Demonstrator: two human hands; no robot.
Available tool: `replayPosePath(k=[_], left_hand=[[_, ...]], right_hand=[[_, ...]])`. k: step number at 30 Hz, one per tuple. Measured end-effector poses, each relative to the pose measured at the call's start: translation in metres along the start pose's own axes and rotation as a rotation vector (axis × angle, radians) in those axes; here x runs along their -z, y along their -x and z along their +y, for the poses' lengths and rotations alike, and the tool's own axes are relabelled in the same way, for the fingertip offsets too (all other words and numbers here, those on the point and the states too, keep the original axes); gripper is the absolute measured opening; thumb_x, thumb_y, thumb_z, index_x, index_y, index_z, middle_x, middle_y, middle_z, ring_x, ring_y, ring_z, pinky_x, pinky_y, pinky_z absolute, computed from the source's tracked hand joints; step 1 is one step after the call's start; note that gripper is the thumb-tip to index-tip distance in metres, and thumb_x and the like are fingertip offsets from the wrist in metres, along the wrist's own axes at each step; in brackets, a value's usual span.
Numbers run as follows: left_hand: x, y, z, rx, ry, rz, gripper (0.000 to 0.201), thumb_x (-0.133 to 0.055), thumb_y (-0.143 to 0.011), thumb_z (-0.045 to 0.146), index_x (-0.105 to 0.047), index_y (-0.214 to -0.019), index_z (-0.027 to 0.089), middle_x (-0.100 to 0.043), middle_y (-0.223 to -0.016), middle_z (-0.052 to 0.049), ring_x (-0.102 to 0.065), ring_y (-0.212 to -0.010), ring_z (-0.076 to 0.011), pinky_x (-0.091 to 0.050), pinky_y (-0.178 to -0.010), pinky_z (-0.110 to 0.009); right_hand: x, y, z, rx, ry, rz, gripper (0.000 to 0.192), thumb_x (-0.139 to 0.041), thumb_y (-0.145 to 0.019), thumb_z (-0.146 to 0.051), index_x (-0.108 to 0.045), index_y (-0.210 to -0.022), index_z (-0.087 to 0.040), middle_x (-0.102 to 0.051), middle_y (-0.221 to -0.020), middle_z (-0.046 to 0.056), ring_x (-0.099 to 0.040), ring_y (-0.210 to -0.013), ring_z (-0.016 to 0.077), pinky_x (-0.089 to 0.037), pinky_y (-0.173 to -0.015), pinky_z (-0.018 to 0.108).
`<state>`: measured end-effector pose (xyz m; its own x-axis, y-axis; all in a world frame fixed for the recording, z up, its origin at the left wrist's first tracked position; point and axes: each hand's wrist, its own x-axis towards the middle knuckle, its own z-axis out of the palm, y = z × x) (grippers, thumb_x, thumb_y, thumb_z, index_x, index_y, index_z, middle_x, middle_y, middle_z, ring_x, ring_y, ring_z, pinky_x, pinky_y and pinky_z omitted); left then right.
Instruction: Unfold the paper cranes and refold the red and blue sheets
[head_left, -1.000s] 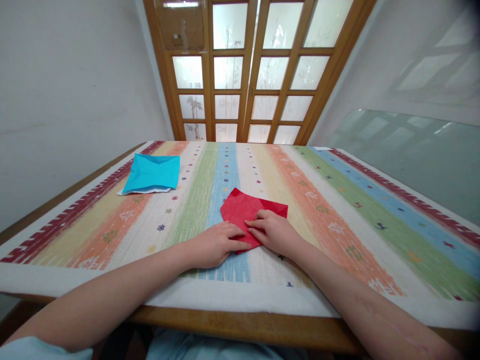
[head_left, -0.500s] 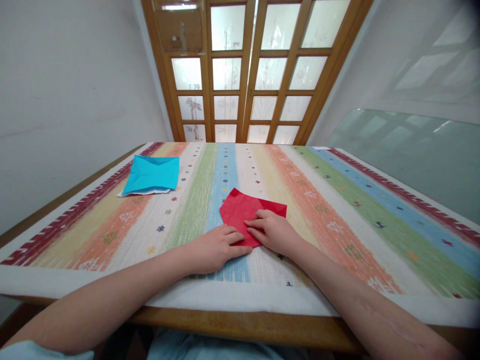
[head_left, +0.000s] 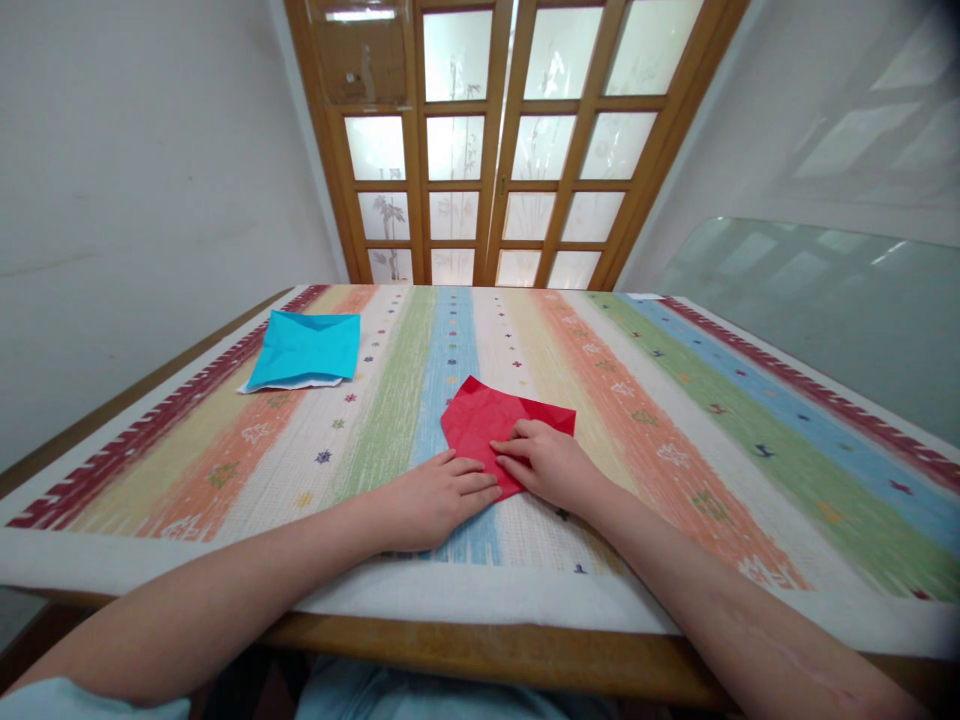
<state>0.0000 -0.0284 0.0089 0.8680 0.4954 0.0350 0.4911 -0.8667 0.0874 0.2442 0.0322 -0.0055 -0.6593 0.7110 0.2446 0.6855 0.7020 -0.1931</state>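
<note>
A folded sheet of red paper (head_left: pixel 480 415) lies on the table in front of me, its upper corner pointing away and a flap along its upper right edge. My left hand (head_left: pixel 435 500) rests at its lower left edge, fingers stretched out and lying against the paper. At the right side, my right hand (head_left: pixel 551 462) has its fingers bent and closed together on the sheet, pinching or pressing it. Both hands cover the paper's lower part, so its near folds are partly hidden. The fingertips of the two hands are close together.
A square of light blue paper (head_left: pixel 307 350) with white paper under it lies at the left. The striped tablecloth (head_left: pixel 382 400) covers the table, whose wooden edge (head_left: pixel 480 640) is near my body. A glass-paned wooden door (head_left: pixel 491 185) stands beyond; a pale glass panel (head_left: pixel 825 310) is at right.
My left hand's fingers have drawn closer together and slid slightly at the paper's lower edge. My right hand and the red paper look almost the same.
</note>
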Motion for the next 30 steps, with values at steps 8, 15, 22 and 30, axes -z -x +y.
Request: replayPosePath(k=[8,15,22,30], left_hand=[[-0.001,-0.003,0.013,0.034,0.033,0.002,0.057,-0.036,-0.106,0.044,-0.035,-0.156,0.017,-0.048,-0.155,-0.009,-0.037,-0.143,-0.0307,-0.021,-0.118,-0.051],[-0.003,-0.004,0.016,0.024,0.024,-0.003,0.056,-0.036,-0.106,0.043,-0.034,-0.156,0.018,-0.048,-0.155,-0.008,-0.038,-0.141,-0.0321,-0.021,-0.116,-0.054],[0.002,-0.003,0.015,0.019,-0.018,0.045,0.049,-0.046,-0.103,0.040,-0.049,-0.145,0.014,-0.059,-0.142,-0.011,-0.050,-0.128,-0.0306,-0.034,-0.110,-0.048],[0.007,-0.001,0.011,-0.018,0.062,0.086,0.032,-0.053,-0.099,0.037,-0.068,-0.115,0.014,-0.070,-0.107,-0.013,-0.063,-0.102,-0.0270,-0.049,-0.094,-0.039]], right_hand=[[0.002,0.000,-0.002,-0.003,0.003,-0.002,0.026,-0.059,-0.098,-0.032,-0.079,-0.111,-0.022,-0.069,-0.096,0.009,-0.062,-0.085,0.0191,-0.046,-0.071,0.028],[0.001,-0.001,-0.001,-0.002,0.005,-0.004,0.026,-0.060,-0.098,-0.032,-0.079,-0.112,-0.023,-0.069,-0.098,0.009,-0.062,-0.087,0.0197,-0.045,-0.072,0.028],[0.002,-0.001,-0.001,-0.011,-0.001,-0.004,0.027,-0.057,-0.099,-0.032,-0.079,-0.112,-0.022,-0.069,-0.097,0.009,-0.062,-0.088,0.0196,-0.045,-0.073,0.028],[0.000,0.000,-0.001,-0.014,-0.002,0.012,0.028,-0.056,-0.100,-0.034,-0.078,-0.114,-0.024,-0.069,-0.098,0.009,-0.062,-0.088,0.0204,-0.046,-0.073,0.030]])
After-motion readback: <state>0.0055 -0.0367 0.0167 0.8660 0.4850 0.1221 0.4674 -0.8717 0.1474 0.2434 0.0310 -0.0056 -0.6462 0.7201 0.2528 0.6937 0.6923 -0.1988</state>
